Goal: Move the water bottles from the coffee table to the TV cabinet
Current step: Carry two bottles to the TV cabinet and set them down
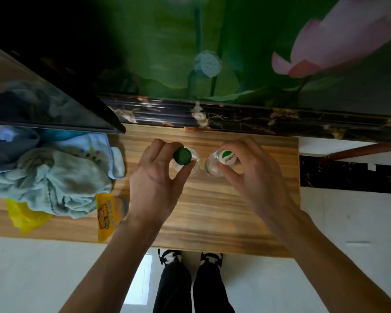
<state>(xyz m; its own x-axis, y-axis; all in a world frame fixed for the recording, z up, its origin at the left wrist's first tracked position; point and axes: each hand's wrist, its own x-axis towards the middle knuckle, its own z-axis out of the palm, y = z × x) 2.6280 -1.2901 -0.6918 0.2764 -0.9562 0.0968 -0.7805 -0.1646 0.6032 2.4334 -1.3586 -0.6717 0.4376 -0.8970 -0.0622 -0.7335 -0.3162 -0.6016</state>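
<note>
Head view: "Cestbon" white bottle cap (228,157).

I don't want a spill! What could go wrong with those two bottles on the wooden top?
Both hands hold only the caps: the left hand on the clear plastic bottle with the dark green cap, the right hand on the clear plastic bottle with the white and green cap. The bottles stand close together, so one might knock the other over.

Two water bottles (195,162), two hands (156,177)
</note>
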